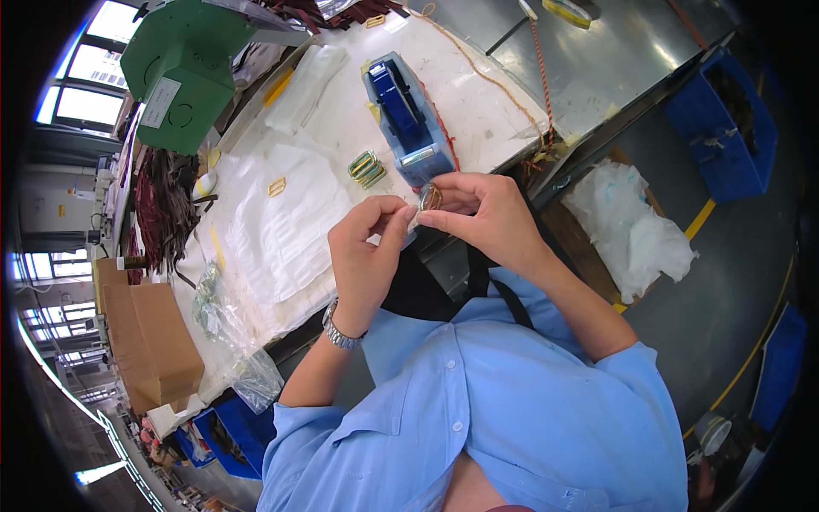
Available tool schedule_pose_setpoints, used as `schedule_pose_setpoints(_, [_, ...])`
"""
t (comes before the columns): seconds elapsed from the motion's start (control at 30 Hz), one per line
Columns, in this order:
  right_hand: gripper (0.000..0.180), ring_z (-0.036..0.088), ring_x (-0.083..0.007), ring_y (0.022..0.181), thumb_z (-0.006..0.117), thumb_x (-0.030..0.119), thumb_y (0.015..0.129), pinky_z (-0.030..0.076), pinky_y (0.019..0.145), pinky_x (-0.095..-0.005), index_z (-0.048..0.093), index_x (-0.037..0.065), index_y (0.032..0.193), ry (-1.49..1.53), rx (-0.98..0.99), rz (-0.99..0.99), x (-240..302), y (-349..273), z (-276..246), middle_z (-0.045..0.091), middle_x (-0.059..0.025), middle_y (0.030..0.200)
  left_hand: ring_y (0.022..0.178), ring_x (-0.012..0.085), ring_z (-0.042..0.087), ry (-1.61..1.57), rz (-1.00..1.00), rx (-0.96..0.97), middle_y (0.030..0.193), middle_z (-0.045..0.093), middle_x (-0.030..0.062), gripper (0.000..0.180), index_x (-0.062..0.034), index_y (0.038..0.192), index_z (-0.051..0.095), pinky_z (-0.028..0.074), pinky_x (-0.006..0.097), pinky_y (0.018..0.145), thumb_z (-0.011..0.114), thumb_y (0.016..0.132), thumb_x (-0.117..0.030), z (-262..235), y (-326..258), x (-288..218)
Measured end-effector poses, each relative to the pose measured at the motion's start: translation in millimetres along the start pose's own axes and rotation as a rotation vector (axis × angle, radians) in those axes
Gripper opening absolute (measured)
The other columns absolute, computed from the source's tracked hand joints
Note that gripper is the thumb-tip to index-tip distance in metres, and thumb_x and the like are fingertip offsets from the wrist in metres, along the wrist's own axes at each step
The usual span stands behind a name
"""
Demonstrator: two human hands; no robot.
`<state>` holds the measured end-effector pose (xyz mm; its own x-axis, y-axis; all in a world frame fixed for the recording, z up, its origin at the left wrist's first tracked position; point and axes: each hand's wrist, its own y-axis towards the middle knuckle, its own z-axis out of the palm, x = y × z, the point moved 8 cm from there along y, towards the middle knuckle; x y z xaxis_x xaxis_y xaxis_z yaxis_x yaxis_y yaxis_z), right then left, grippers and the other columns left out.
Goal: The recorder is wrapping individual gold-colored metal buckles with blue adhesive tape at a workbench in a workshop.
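Observation:
My right hand (495, 220) is closed round a small bunch of shiny metal buckles (431, 199), just in front of a blue tape dispenser (409, 119). Against the bunch, the thumb and forefinger of my left hand (368, 249) are pinched together; what lies between their tips is too small to make out. A taped-looking stack of gold and green-tinted buckles (367, 169) rests on the table left of the dispenser. Farther left lies a single gold buckle (276, 186) on white sheeting.
A green machine housing (183, 77) and dark red strips (166, 200) stand along the left side. Nearer are a cardboard box (153, 341) and clear plastic bags (254, 380). Right of the table edge sit white plastic wrap (631, 222) and a blue bin (721, 128). String (486, 72) crosses the tabletop.

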<state>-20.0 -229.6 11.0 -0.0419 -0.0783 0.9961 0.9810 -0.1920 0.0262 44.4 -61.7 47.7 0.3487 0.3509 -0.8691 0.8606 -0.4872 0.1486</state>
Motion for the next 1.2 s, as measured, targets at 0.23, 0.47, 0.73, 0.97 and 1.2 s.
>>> schedule_pose_setpoints(0.23, [0.033, 0.075, -0.0082, 0.093, 0.084, 0.017, 0.099, 0.060, 0.083, -0.0239, 0.077, -0.010, 0.116, 0.034, 0.009, 0.125, -6, 6, 2, 0.082, -0.0099, 0.099, 0.083, 0.0151, 0.077, 0.010, 0.279, -0.100, 0.099, 0.078, 0.0104, 0.017, 0.0036, 0.115, 0.075, 0.062, 0.028, 0.076, 0.074, 0.098, 0.007, 21, -20, -3])
schedule_pose_setpoints(0.47, [0.033, 0.073, -0.0075, 0.088, 0.083, 0.018, 0.100, 0.059, 0.081, -0.0234, 0.077, -0.011, 0.114, 0.044, 0.019, 0.161, -3, 7, 5, 0.082, -0.0095, 0.098, 0.073, 0.0214, 0.072, -0.014, 0.305, -0.255, 0.084, 0.076, 0.0110, 0.010, 0.0008, 0.104, 0.079, 0.054, 0.033, 0.065, 0.080, 0.094, 0.003, 30, -24, 8])
schedule_pose_setpoints(0.73, [0.032, 0.074, -0.0094, 0.085, 0.081, 0.019, 0.102, 0.061, 0.079, -0.0251, 0.080, -0.011, 0.113, 0.053, -0.003, 0.177, -11, 13, 4, 0.082, -0.0093, 0.094, 0.071, 0.0177, 0.076, 0.113, 0.375, -0.223, 0.081, 0.076, 0.0105, 0.008, 0.0022, 0.107, 0.078, 0.057, 0.029, 0.067, 0.074, 0.100, 0.001, 28, -16, 2])
schedule_pose_setpoints(0.97, [0.038, 0.068, -0.0078, 0.069, 0.080, 0.029, 0.102, 0.055, 0.067, -0.0248, 0.082, -0.009, 0.099, -0.087, -0.066, 0.274, -46, 11, -11, 0.077, -0.0056, 0.075, 0.071, 0.0152, 0.076, -0.017, 0.214, -0.117, 0.085, 0.079, 0.0103, 0.009, 0.0026, 0.108, 0.079, 0.059, 0.028, 0.066, 0.072, 0.102, 0.000, 52, -8, 23])
schedule_pose_setpoints(1.2, [0.037, 0.075, -0.0105, 0.096, 0.071, 0.031, 0.111, 0.060, 0.088, -0.0273, 0.079, -0.004, 0.118, 0.021, 0.091, 0.250, 2, -35, 0, 0.082, -0.0084, 0.106, 0.070, 0.0146, 0.073, -0.336, -0.036, -0.070, 0.081, 0.076, 0.0075, 0.010, 0.0054, 0.108, 0.077, 0.058, 0.028, 0.066, 0.075, 0.102, -0.002, 31, -42, -3])
